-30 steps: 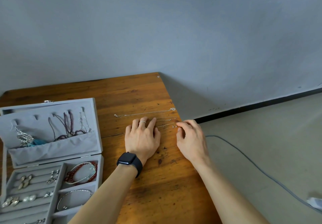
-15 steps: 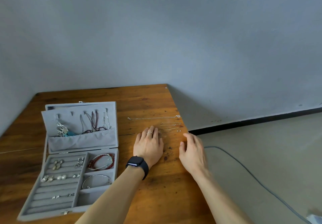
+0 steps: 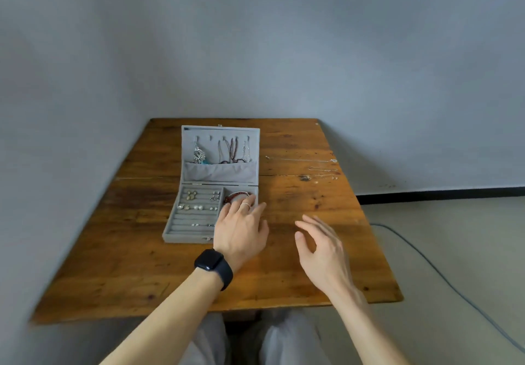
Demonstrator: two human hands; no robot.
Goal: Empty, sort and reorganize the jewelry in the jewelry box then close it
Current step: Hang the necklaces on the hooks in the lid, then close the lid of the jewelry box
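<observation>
Fingers of my left hand (image 3: pixel 241 231) reach slack over the grey felt jewelry box (image 3: pixel 193 219). Beside it my right hand (image 3: pixel 321 253) hovers, spread.

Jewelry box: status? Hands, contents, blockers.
Left hand open, fingers over box right compartments. Right hand open above table. Box open, jewelry inside; chains out on table. Nothing blocking.

Wooden table (image 3: pixel 298 265), grey walls (image 3: pixel 255 37)
</observation>
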